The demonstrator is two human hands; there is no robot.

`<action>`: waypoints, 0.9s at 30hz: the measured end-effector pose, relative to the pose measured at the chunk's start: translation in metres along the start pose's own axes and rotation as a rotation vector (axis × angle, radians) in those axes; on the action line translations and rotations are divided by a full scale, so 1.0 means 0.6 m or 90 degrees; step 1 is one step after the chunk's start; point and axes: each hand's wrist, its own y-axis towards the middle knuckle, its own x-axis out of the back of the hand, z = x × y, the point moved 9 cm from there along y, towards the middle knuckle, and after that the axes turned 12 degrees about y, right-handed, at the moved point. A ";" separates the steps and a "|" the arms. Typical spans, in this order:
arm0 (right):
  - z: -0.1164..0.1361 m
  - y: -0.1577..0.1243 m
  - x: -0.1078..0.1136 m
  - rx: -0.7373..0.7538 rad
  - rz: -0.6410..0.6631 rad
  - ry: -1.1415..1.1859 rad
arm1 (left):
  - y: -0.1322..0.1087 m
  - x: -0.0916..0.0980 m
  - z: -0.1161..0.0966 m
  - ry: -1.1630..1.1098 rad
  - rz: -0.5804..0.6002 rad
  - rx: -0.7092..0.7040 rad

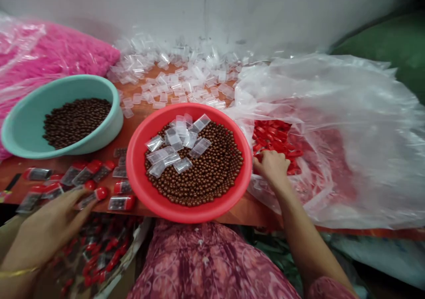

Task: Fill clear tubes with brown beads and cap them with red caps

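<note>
My right hand (272,165) reaches into a big clear plastic bag (332,113), its curled fingers on a heap of red caps (275,139); what they hold is hidden. My left hand (55,224) lies at the table's front edge, fingers stretched toward filled tubes with red caps (96,195). Between the hands stands a red bowl (139,157) of brown beads (206,175) with several small clear bags (175,146) on top.
A teal bowl (26,122) of dark brown beads sits at the left. Many small clear bags (175,78) litter the table's far side. A pink-filled plastic bag (49,51) lies at the back left. More red-capped tubes (99,254) lie in a box below the table.
</note>
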 end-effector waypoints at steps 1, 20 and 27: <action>-0.002 0.000 0.001 0.001 -0.015 0.014 | 0.017 0.020 -0.029 0.045 -0.038 -0.009; -0.014 -0.048 0.074 -0.004 -0.208 1.195 | 0.141 -0.107 -0.419 0.216 0.213 -0.418; 0.025 -0.073 0.075 0.059 -0.096 1.203 | 0.206 -0.135 -0.477 0.023 0.256 -0.339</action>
